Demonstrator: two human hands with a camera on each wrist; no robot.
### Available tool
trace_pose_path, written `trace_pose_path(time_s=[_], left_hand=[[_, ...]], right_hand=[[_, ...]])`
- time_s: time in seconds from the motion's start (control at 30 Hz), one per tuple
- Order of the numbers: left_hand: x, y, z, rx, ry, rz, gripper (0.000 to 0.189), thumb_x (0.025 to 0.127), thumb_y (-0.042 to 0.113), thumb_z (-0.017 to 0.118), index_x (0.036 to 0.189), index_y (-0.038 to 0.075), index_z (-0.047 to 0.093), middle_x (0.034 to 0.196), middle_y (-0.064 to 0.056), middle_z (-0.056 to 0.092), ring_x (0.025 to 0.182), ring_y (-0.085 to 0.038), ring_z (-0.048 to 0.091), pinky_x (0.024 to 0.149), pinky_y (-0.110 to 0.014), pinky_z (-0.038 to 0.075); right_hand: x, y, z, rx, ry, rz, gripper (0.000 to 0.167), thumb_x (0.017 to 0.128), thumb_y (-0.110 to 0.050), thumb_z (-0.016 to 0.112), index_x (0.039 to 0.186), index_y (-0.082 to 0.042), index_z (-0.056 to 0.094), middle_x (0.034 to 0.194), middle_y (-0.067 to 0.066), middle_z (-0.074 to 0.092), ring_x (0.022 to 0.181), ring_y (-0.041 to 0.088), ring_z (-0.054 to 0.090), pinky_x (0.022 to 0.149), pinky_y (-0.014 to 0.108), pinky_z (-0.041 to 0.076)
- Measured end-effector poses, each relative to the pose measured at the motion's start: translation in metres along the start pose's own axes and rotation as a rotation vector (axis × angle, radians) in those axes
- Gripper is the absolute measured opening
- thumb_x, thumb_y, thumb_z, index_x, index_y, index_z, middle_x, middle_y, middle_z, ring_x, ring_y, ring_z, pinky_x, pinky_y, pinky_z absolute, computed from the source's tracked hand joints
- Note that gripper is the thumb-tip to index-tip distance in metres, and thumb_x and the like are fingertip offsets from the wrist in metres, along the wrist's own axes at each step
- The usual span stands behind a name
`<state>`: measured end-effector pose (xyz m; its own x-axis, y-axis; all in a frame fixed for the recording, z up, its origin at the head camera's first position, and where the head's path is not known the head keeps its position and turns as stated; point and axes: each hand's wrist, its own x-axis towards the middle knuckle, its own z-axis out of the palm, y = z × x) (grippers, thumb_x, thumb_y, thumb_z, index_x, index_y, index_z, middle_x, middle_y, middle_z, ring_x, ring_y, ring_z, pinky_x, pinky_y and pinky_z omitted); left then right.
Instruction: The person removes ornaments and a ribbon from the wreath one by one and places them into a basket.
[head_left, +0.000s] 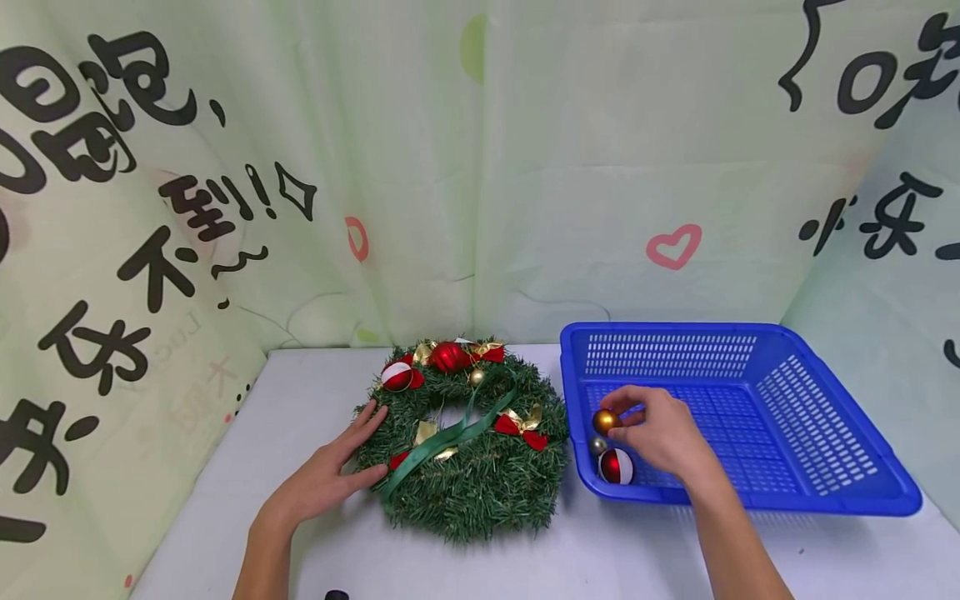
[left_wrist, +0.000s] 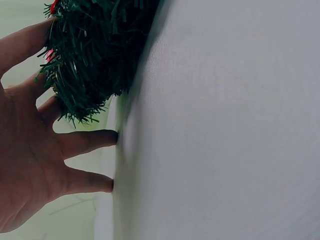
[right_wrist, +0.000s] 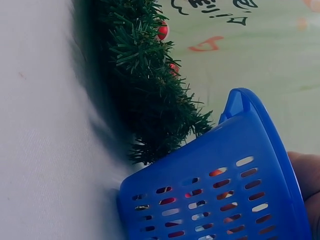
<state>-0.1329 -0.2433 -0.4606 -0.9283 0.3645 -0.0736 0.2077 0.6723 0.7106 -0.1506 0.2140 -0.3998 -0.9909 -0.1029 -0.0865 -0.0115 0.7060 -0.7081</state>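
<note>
A green Christmas wreath (head_left: 472, 508) lies on the table, decorated with red-and-gold bows (head_left: 521, 427), a red ornament (head_left: 450, 357), a red-and-white bauble (head_left: 397, 376) and a green ribbon (head_left: 446, 442). With fingers spread, my left hand (head_left: 322, 479) touches the wreath's left side; the left wrist view shows two fingertips on the table. Inside the blue basket (head_left: 750, 500), at its left end, my right hand (head_left: 663, 433) pinches a gold bauble (head_left: 604, 422). Just below that bauble are a small silver bauble (head_left: 597, 446) and another red-and-white bauble (head_left: 616, 466). The basket wall mostly hides this hand in the right wrist view.
The basket stands right beside the wreath on a white-covered table (head_left: 217, 533). A pale green printed curtain (head_left: 570, 208) hangs behind and along both sides. A small black object (head_left: 337, 595) shows at the front edge of the head view.
</note>
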Motion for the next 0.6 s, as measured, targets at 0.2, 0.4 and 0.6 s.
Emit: trace_pose_path(time_s=[0.2, 0.4, 0.6], left_hand=[[-0.0001, -0.0004, 0.0000, -0.002, -0.002, -0.001, 0.081, 0.103, 0.047, 0.063, 0.169, 0.029, 0.020, 0.177, 0.000, 0.006, 0.158, -0.043, 0.020, 0.117, -0.071, 0.031], [-0.0003, -0.0009, 0.0003, -0.001, 0.000, 0.003, 0.081, 0.103, 0.047, 0.063, 0.169, 0.029, 0.020, 0.177, 0.000, 0.006, 0.158, -0.043, 0.020, 0.117, -0.071, 0.031], [0.0000, -0.0006, -0.0001, -0.006, -0.004, -0.004, 0.081, 0.102, 0.047, 0.063, 0.169, 0.030, 0.019, 0.177, 0.000, 0.005, 0.158, -0.043, 0.020, 0.117, -0.071, 0.031]], right_hand=[[0.0009, 0.0014, 0.0015, -0.021, -0.012, -0.004, 0.029, 0.089, -0.003, 0.077, 0.118, -0.004, 0.074, 0.110, 0.013, 0.074, 0.094, 0.025, 0.072, 0.075, 0.041, 0.058], [0.0016, 0.0037, 0.0030, -0.033, -0.017, -0.018, 0.028, 0.089, -0.002, 0.077, 0.117, -0.005, 0.074, 0.111, 0.013, 0.074, 0.095, 0.026, 0.072, 0.078, 0.045, 0.059], [0.0023, 0.0041, 0.0049, -0.031, -0.023, -0.022, 0.029, 0.089, -0.002, 0.077, 0.117, -0.005, 0.075, 0.110, 0.013, 0.074, 0.095, 0.027, 0.073, 0.080, 0.047, 0.059]])
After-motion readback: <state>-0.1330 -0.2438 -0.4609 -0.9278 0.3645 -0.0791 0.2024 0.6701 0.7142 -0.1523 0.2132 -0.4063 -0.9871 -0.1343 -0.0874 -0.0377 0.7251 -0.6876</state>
